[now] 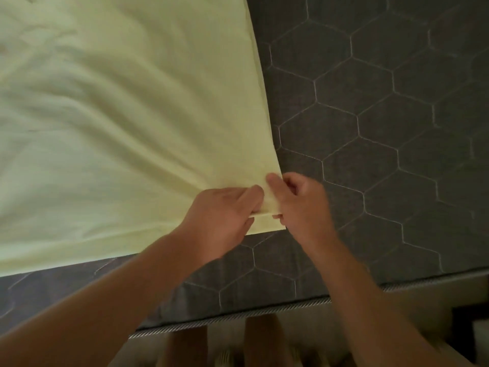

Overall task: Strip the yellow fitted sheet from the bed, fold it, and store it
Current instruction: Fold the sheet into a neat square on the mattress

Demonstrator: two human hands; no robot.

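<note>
1. The yellow fitted sheet [119, 123] is spread flat over the left part of the grey quilted mattress [383, 128], filling the view from 8 o'clock round to 12 o'clock; its near right corner is found just below the picture's centre.
2. That corner is doubled over, so that two layers of cloth are seen stacked, and creases are fanned from it toward 10 o'clock.
3. The left hand [222, 210] is brought in from 7 o'clock on a bare forearm, palm down, knuckles uppermost.
4. Its fingers are curled and pressed together, and the upper layer of the corner is pinched between them and the thumb.
5. The right hand [301, 205] is brought in from 5 o'clock, the wrist bent slightly inward.
6. The corner's edge is pinched between its extended forefinger [274, 178] on top and fingertips tucked beneath; the other fingers are curled into the palm.
7. The two hands are set just beside each other, with only a narrow strip of sheet showing between them.
8. The mattress's hexagon stitching is left bare from 1 o'clock to 5 o'clock, and its piped front edge [264, 312] is crossed by both forearms.
</note>
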